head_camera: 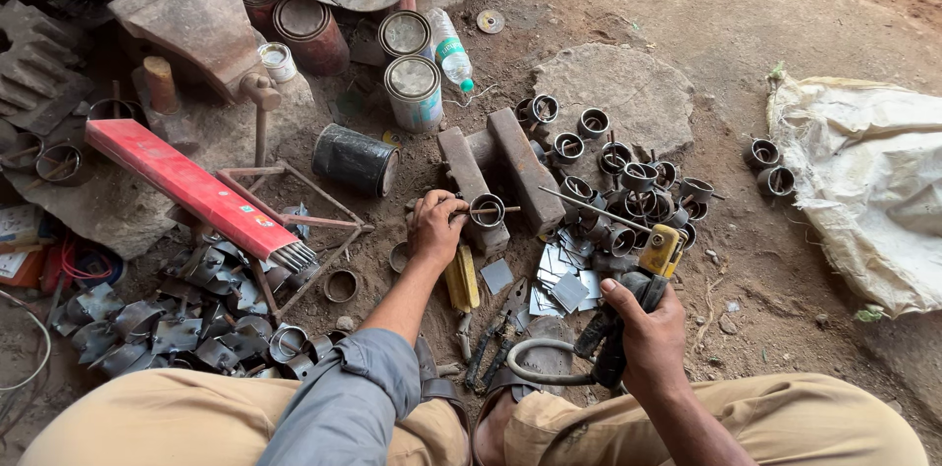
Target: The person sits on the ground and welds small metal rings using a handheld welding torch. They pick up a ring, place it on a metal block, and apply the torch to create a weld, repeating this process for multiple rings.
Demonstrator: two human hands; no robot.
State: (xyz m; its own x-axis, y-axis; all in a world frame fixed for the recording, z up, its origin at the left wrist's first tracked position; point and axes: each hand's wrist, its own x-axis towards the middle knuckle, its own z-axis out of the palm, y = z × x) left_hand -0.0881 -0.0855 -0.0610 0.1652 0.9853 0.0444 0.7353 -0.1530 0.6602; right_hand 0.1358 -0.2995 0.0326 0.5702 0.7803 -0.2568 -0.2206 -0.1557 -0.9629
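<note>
My left hand [435, 224] grips a thin rod that passes through a metal ring [487, 210], holding it on a rusty steel block [469, 181]. My right hand [643, 336] is closed around the black handle of a welding electrode holder [659, 255] with a yellow head. Its long electrode rod [589, 208] points toward the ring. A grey cable [535, 364] loops from the handle. A pile of similar finished rings [628, 181] lies just beyond the blocks.
Cut square metal plates [564, 282] and pliers [488, 343] lie between my knees. Bent metal strips [167, 324] are heaped at left beside a red electrode box [186, 186]. Tins [412, 88], an anvil [196, 15] and a white sack [863, 181] surround the dirt floor.
</note>
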